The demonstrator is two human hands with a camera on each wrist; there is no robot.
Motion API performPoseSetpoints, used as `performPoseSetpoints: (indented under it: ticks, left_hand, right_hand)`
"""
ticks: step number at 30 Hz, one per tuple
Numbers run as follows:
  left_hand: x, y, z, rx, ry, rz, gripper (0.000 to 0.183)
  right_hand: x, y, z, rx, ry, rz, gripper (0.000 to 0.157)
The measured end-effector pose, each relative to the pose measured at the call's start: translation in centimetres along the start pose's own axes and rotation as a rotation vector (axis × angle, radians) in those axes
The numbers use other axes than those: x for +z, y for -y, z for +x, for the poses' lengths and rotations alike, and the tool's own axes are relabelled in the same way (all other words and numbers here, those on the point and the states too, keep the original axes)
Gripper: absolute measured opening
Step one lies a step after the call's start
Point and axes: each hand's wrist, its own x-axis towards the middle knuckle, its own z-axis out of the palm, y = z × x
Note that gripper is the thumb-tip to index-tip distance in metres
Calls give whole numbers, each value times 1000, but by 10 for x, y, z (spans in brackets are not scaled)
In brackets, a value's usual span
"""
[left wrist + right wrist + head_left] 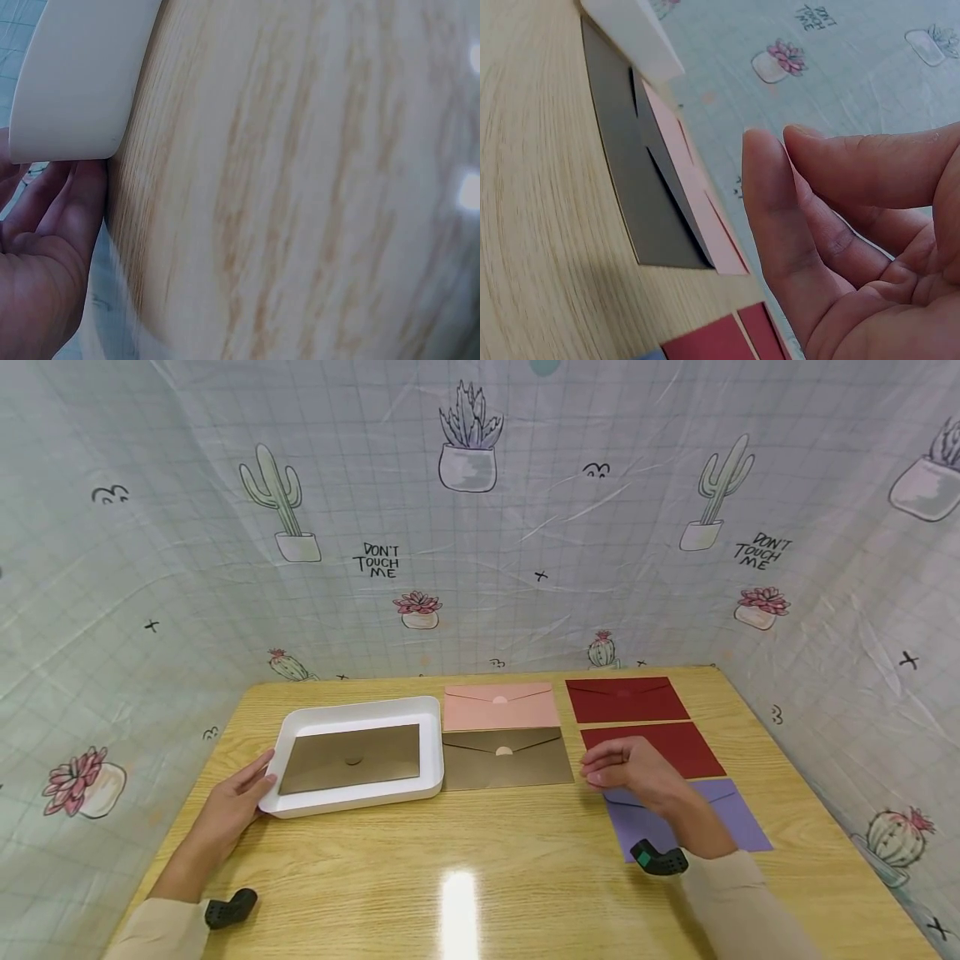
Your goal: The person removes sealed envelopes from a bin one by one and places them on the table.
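Observation:
My left hand grips the left end of a white tray, thumb at its side. In the left wrist view, the fingers reach beneath the tray's corner. A brown-gold envelope lies inside the tray. My right hand hovers over the right side of the table, fingers loosely bent, nothing between thumb and fingertips. Below and around it lie a purple envelope and a dark red envelope, both partly covered by the hand in the head view.
Right of the tray, a pink envelope lies behind another brown-gold envelope. A second dark red envelope is at the back right. A patterned cloth hangs around the wooden table.

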Motion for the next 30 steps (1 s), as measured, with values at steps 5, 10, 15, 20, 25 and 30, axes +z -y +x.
performPoseSetpoints:
  ticks: [5, 10, 15, 20, 25, 30]
  left_hand:
    - [-1, 2, -1, 1, -8, -16, 68]
    - [0, 2, -2, 16, -12, -38, 68]
    - [1, 1, -1, 24, -11, -22, 67]
    - [2, 1, 0, 12, -8, -33, 66]
    - [1, 1, 0, 3, -11, -41, 67]
    - [3, 1, -2, 21, -4, -72, 66]
  right_hand:
    - [10, 2, 9, -6, 8, 7, 38]
    - [19, 2, 20, 10, 15, 12, 40]
    - [27, 1, 28, 6, 27, 8, 42]
    - [33, 2, 34, 2, 32, 14, 41]
    - [42, 4, 41, 7, 43, 38, 41]
    - [55, 9, 51, -6, 68, 82, 44]
